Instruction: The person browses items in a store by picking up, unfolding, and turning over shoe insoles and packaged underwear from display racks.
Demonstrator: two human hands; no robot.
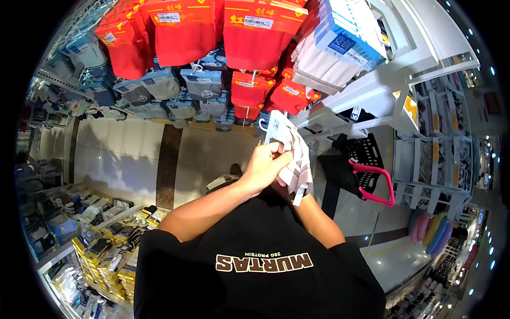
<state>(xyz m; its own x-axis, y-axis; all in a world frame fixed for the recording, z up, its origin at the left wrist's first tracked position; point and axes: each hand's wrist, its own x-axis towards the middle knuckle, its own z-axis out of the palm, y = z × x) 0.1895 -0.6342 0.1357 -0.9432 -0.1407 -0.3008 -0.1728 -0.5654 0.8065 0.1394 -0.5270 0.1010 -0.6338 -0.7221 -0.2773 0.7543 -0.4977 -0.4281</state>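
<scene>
A bundle of pale packaged socks [297, 159] with light blue and white header cards is held in front of my chest. My left hand [265, 166] has its fingers curled on the near side of the bundle, by the cards. Behind and under the bundle is my right hand [280, 186], mostly hidden, so its fingers do not show. Red sock packs [260, 32] hang just beyond, and more white socks [324, 61] with blue cards hang at the upper right.
Grey and blue sock packs [204, 87] hang at the upper left. A black basket [345, 165] with a pink handle [390, 186] stands on the floor to the right. Yellow-carded packs [106, 255] fill a lower-left shelf. White shelving [435, 138] stands at the right.
</scene>
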